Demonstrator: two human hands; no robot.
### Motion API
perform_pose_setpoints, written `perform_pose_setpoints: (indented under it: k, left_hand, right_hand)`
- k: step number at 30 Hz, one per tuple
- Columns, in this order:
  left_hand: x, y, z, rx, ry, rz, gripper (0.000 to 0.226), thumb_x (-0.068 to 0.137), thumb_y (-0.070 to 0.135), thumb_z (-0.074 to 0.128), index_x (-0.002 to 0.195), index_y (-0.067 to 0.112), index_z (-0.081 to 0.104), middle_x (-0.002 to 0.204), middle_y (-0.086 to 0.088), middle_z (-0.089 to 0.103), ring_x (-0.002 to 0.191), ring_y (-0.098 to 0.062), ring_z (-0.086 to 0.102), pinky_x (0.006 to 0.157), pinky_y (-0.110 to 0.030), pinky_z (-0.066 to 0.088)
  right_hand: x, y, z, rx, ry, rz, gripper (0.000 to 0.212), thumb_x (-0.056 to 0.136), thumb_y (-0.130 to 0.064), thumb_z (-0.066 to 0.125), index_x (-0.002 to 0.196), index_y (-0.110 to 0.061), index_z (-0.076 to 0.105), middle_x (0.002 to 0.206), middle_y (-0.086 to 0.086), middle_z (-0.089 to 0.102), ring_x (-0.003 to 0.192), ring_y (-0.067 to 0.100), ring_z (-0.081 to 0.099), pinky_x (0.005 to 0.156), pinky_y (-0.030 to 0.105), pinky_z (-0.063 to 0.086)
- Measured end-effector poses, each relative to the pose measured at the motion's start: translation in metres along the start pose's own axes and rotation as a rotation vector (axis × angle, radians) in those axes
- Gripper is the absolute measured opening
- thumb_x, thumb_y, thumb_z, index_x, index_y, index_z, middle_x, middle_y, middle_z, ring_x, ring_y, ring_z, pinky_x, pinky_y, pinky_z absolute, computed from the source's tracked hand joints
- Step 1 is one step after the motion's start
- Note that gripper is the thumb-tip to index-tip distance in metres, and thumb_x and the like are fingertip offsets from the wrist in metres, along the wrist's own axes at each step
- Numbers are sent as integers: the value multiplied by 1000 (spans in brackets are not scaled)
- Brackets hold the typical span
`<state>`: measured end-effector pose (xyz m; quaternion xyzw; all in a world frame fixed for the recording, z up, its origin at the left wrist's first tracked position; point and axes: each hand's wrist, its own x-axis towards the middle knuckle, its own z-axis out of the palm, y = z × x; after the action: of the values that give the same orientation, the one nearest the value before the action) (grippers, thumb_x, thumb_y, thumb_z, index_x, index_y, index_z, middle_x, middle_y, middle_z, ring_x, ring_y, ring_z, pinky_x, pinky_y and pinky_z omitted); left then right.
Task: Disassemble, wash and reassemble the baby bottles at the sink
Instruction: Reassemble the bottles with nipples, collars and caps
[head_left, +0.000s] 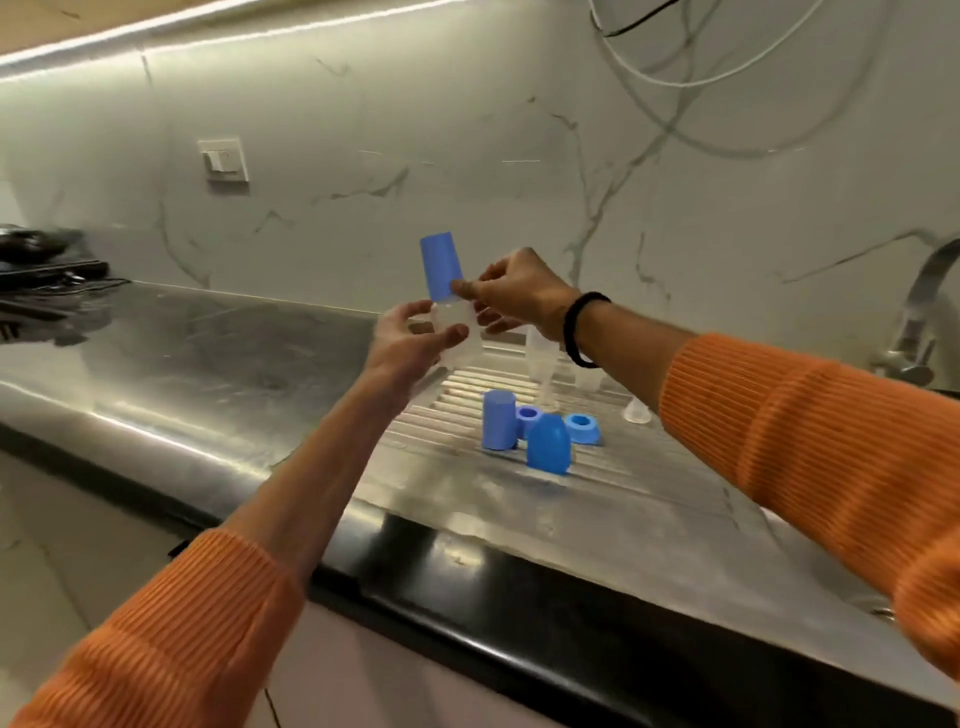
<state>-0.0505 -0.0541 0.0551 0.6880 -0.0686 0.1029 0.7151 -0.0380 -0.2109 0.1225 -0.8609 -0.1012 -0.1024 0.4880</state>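
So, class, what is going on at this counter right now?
A person holds a clear bottle in the left hand, while the right hand pinches its blue cap. Two more caps and two blue rings sit on the ribbed draining board, with clear parts behind.

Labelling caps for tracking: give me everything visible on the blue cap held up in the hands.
The tall blue plastic cap is a matte, opaque, tapered cylinder, closed end up and tilted slightly left. Its open end sits on the clear plastic bottle gripped by the left hand. The right hand pinches its lower edge, above the ribbed steel drainboard.
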Motion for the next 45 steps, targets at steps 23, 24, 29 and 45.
perform_pose_setpoints:
  k: [23,24,29,45]
  left_hand:
    - [137,-79,-40,400,238,-5,68,78,16,88,136,17,53,131,-14,63,122,-29,61,103,-45,53]
    - [135,-78,-40,406,247,-8,70,79,16,88,138,17,51,133,-14,61,125,-29,58,106,-46,51]
    - [109,-66,-38,466,367,36,61,84,10,77,139,15,51,132,-15,60,125,-29,55,103,-39,46]
    - [-36,4,92,513,44,357,35,93,19,63,127,22,60,101,-3,73,102,-28,68,96,-47,54]
  right_hand:
    - [108,63,85,-176,-323,115,49,97,4,51,144,-11,53,129,7,58,103,20,62,83,38,62]
    - [106,62,83,-171,-309,118,49,98,5,49,145,-10,53,132,9,57,105,22,63,85,39,62]
    - [82,49,51,-121,-262,131,51,101,3,52,151,-7,46,138,13,60,113,29,68,97,45,59]
    - [-71,91,-135,-389,243,26,19,90,-3,69,107,-9,74,96,6,77,86,19,76,82,36,64]
